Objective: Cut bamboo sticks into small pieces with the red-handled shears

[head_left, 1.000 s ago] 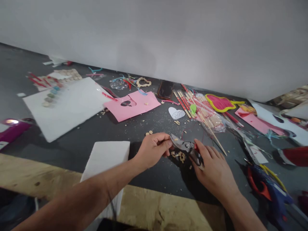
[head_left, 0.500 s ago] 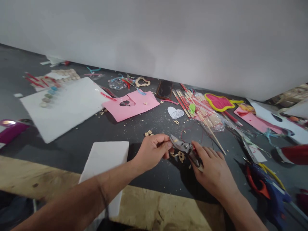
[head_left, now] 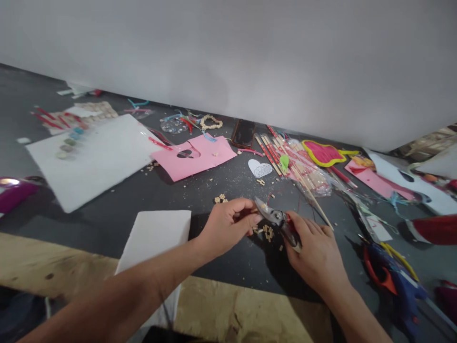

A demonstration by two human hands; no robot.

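My right hand [head_left: 316, 247] is wrapped round the handles of a pair of pruning shears [head_left: 276, 216], whose blades point left. Close to the blade tips, my left hand [head_left: 228, 224] is closed in a pinch between thumb and fingers; what it pinches is too small and hidden to name. A pale bit shows at the blades. Under the hands, short cut pieces of wooden stick [head_left: 267, 233] lie scattered on the dark tabletop. Behind my left hand sits a small cluster of little wooden flower shapes [head_left: 220, 198].
White foam block [head_left: 157, 233] stands left of my hands; a larger white board [head_left: 96, 157] lies farther left. Pink paper [head_left: 196, 157], a paper heart [head_left: 260, 168], a phone [head_left: 243, 133] and wooden sticks [head_left: 307, 190] lie behind. A blue glue gun [head_left: 396, 281] lies at right.
My left thumb and fingers have shifted slightly at the blade tips. The shears have turned a little in my right hand's grip. Other things stay put.
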